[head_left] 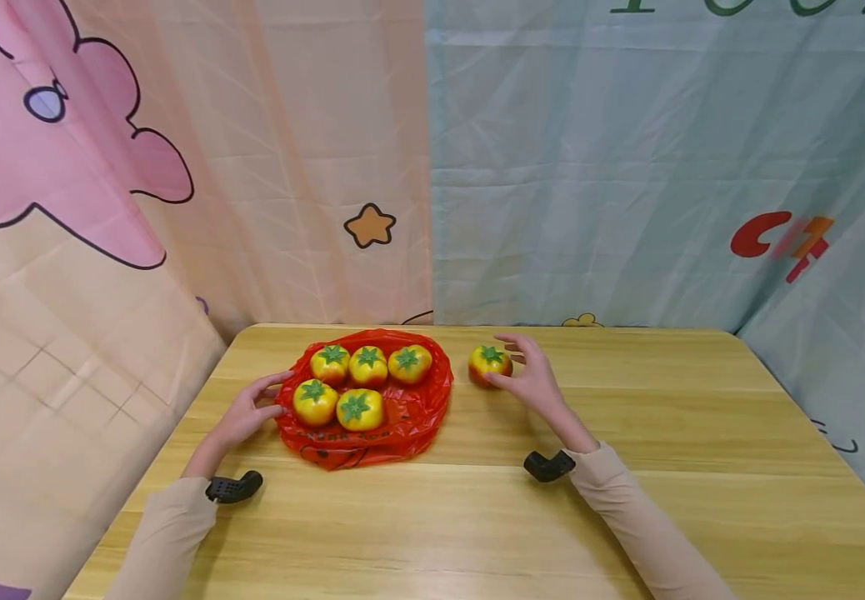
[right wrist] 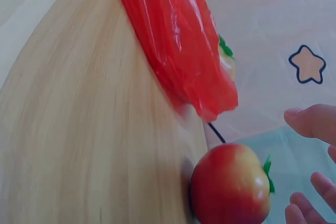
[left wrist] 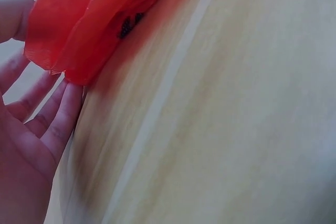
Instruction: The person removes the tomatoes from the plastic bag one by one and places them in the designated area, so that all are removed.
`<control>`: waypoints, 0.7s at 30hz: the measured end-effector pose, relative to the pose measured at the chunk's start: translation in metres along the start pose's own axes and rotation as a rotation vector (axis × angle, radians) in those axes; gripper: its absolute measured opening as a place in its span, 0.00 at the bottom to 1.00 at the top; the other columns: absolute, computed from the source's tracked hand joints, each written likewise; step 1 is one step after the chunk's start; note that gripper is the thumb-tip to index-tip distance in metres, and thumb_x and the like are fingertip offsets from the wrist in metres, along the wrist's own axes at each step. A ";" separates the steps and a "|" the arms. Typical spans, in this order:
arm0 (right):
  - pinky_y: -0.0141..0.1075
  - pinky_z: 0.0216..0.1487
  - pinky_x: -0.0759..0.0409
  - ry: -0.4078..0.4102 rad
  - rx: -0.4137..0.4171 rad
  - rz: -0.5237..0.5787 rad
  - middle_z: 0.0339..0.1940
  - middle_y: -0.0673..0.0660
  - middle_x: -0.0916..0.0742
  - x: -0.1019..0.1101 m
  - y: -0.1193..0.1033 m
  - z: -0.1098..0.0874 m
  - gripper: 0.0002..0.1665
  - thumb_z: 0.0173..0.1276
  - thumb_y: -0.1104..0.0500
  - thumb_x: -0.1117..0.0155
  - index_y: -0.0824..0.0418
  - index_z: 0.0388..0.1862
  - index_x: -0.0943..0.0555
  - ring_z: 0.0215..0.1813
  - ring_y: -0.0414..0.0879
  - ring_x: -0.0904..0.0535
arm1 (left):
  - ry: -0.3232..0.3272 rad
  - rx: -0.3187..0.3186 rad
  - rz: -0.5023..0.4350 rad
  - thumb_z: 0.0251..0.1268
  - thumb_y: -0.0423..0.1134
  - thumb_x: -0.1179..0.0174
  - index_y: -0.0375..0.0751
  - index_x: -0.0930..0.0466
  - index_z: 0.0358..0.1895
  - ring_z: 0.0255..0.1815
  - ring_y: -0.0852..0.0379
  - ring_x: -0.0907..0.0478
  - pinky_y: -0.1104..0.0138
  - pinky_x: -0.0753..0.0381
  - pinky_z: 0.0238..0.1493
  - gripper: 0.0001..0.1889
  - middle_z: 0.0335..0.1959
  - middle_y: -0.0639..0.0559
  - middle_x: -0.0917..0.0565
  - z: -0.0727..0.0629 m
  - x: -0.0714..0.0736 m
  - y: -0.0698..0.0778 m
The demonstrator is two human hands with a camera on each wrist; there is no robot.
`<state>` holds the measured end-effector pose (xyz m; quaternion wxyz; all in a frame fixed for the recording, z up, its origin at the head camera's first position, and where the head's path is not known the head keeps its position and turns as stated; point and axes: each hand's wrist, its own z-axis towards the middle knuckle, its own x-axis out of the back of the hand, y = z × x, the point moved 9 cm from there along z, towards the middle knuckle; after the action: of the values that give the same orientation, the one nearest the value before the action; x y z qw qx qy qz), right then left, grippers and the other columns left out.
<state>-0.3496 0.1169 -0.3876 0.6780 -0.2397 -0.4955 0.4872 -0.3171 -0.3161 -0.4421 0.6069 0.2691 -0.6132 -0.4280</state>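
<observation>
An open red plastic bag (head_left: 402, 446) lies on the table with its rim spread wide. Inside it sit several yellow-and-red tomatoes (head_left: 361, 410) with green star-shaped tops. My left hand (head_left: 248, 414) is at the bag's left side, fingers extended and touching the plastic; in the left wrist view its fingertips reach under the bag's edge. To the right of the bag stands a single tomato (head_left: 489, 365), redder low down. Around its right side is my right hand (head_left: 533, 379), thumb and fingers spread. The right wrist view shows a gap between those fingers and the tomato (right wrist: 231, 184).
A light wooden table (head_left: 440, 525) carries everything. Printed curtains (head_left: 590, 167) hang behind its back edge and along both sides. Each wrist wears a black device, the left one (head_left: 233, 487) and the right one (head_left: 548, 466).
</observation>
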 end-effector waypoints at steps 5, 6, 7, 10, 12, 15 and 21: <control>0.55 0.58 0.24 -0.003 0.038 0.027 0.58 0.67 0.23 -0.011 -0.013 0.000 0.36 0.50 0.67 0.24 0.65 0.59 0.26 0.58 0.62 0.26 | -0.003 0.008 0.005 0.62 0.25 0.47 0.28 0.39 0.69 0.48 0.76 0.32 0.77 0.24 0.45 0.29 0.68 0.28 0.37 0.000 0.000 0.000; 0.54 0.58 0.24 -0.006 0.048 0.031 0.58 0.67 0.23 -0.013 -0.015 0.000 0.36 0.49 0.67 0.24 0.65 0.59 0.25 0.57 0.61 0.26 | -0.004 0.011 0.004 0.62 0.25 0.47 0.28 0.39 0.69 0.47 0.76 0.32 0.78 0.24 0.45 0.29 0.68 0.28 0.37 0.000 0.000 0.000; 0.54 0.58 0.23 -0.010 0.055 0.033 0.57 0.67 0.23 -0.016 -0.016 0.000 0.35 0.49 0.67 0.24 0.65 0.59 0.25 0.57 0.61 0.25 | -0.006 0.015 0.004 0.63 0.25 0.47 0.28 0.39 0.69 0.47 0.76 0.32 0.78 0.24 0.45 0.29 0.68 0.28 0.37 0.000 0.000 -0.001; 0.52 0.58 0.23 -0.023 0.071 0.028 0.57 0.65 0.22 -0.025 -0.020 0.002 0.36 0.49 0.66 0.23 0.64 0.59 0.25 0.57 0.60 0.25 | -0.005 0.016 0.007 0.62 0.26 0.46 0.28 0.39 0.69 0.47 0.76 0.32 0.78 0.24 0.45 0.30 0.68 0.28 0.37 0.000 0.001 -0.002; 0.52 0.58 0.23 -0.035 0.081 0.032 0.58 0.64 0.22 -0.031 -0.023 0.003 0.36 0.49 0.66 0.23 0.65 0.59 0.25 0.57 0.62 0.25 | -0.004 0.015 0.010 0.62 0.26 0.46 0.29 0.39 0.69 0.47 0.75 0.32 0.78 0.25 0.45 0.30 0.68 0.28 0.36 0.000 0.001 -0.003; 0.53 0.58 0.23 -0.057 0.087 0.042 0.58 0.64 0.22 -0.040 -0.026 0.005 0.37 0.49 0.65 0.23 0.64 0.60 0.26 0.58 0.63 0.25 | 0.000 0.006 0.007 0.62 0.26 0.46 0.29 0.39 0.69 0.48 0.74 0.32 0.78 0.25 0.45 0.30 0.68 0.28 0.36 0.001 0.001 -0.003; 0.53 0.58 0.24 -0.096 0.077 0.052 0.59 0.64 0.23 -0.058 -0.030 0.012 0.37 0.51 0.63 0.24 0.63 0.61 0.26 0.58 0.62 0.25 | 0.001 -0.002 -0.009 0.62 0.26 0.46 0.29 0.38 0.69 0.48 0.75 0.31 0.77 0.25 0.45 0.29 0.68 0.28 0.36 0.000 0.001 -0.003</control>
<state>-0.3493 0.0509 -0.3838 0.6493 -0.2028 -0.5017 0.5344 -0.3181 -0.3179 -0.4442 0.6056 0.2716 -0.6113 -0.4311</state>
